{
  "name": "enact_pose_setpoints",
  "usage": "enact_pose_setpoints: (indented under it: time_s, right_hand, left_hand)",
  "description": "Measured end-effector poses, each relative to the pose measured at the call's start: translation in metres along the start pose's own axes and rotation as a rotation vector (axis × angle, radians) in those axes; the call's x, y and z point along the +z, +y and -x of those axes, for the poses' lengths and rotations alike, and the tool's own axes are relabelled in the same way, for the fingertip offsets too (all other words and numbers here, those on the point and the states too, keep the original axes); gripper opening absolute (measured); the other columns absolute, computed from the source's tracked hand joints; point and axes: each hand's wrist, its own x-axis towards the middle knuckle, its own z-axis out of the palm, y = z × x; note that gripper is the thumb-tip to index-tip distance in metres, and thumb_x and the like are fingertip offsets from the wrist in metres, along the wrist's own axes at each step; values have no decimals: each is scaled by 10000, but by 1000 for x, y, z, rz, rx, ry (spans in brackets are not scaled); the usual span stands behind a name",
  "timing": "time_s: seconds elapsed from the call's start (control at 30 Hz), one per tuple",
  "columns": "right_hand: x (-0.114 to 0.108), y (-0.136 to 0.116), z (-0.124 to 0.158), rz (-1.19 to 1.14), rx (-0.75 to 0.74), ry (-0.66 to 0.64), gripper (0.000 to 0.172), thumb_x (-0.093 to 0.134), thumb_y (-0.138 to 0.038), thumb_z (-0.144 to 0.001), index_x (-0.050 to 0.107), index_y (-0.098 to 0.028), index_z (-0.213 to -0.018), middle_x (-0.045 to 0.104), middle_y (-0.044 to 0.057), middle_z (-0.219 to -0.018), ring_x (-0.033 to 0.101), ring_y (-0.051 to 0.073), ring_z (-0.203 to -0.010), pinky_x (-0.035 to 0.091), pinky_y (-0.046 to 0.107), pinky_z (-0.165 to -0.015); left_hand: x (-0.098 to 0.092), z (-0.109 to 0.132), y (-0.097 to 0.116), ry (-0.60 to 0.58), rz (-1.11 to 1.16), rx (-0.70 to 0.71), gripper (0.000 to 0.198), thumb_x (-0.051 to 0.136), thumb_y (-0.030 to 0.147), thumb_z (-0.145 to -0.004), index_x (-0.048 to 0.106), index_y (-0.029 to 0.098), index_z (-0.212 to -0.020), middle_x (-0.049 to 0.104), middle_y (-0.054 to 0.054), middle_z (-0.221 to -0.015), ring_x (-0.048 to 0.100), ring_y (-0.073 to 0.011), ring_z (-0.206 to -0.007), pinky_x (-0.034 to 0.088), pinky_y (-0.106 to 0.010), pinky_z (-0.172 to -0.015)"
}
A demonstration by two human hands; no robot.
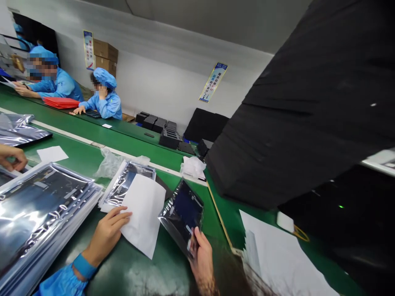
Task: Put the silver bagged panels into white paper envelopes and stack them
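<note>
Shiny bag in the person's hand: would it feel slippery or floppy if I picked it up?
Probably slippery: the antistatic bag gleams like smooth film. It likely won't flop much: the dark flat panel inside looks stiff, and the right hand holds it up without drooping.

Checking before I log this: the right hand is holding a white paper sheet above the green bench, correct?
Not quite: the right hand is holding a dark flat panel in a shiny bag, not a white paper sheet, above the green bench; the head view shows it.
</note>
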Motion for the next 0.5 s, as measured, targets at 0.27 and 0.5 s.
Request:
enact_pose_setpoints:
  time_s: [0.27, 0.5]
  right_hand:
    - [7, -5, 2, -108, 73, -55, 498, 983, -497, -506, 735, -220, -838, 831, 3, -724, 766, 228, -616, 576, 290, -474]
    - [2, -9, -1, -180, 70, -56, 470, 971, -484, -539, 713, -208, -819, 820, -2, -708, 784, 241, -657, 608, 305, -519]
  left_hand:
    - [4, 3, 2, 40, -5, 2, 517, 367, -128, -815, 669, 174, -1107, 745, -90, -1368, 510, -242, -1484, 565, -422, -1148]
    - [-25, 36, 19, 16, -25, -25, 697, 485, -2, -817, 582, 325, -1425, 762, -16, -1347, 641, -223, -1359, 575, -368, -1136]
